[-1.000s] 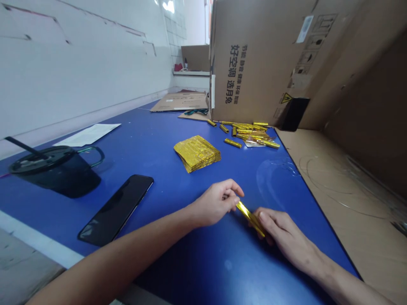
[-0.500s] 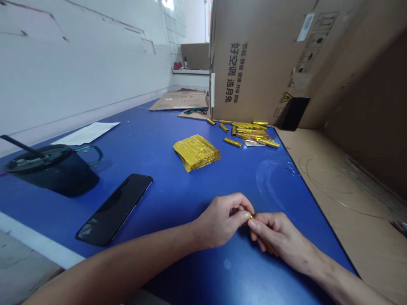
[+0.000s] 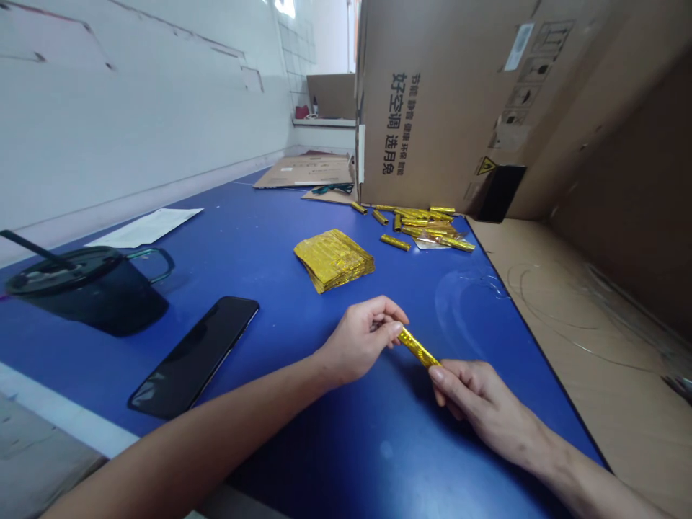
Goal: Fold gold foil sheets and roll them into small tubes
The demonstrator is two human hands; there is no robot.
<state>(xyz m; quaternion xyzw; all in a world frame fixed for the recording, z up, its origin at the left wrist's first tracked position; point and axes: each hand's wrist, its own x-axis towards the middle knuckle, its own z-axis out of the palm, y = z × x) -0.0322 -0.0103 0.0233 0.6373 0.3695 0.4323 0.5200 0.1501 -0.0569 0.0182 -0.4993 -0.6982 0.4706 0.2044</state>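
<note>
A thin gold foil roll (image 3: 417, 348) stretches between my two hands just above the blue table (image 3: 281, 238). My left hand (image 3: 361, 339) pinches its far end with thumb and fingers closed. My right hand (image 3: 470, 396) pinches the near end, fingers curled. Farther back lies a stack of flat gold foil sheets (image 3: 334, 259). Several finished gold rolls (image 3: 427, 223) lie scattered beside the big cardboard box (image 3: 459, 101).
A black phone (image 3: 197, 353) lies face up at the left. Behind it stands a dark lidded cup (image 3: 86, 288) with a straw. White paper (image 3: 145, 227) lies near the wall. Flat cardboard (image 3: 584, 324) covers the table's right side. Flattened cardboard (image 3: 308, 171) lies far back.
The hands had come together over the roll half a second ago; now they have drawn apart and the roll shows full length between them, my left hand higher up.
</note>
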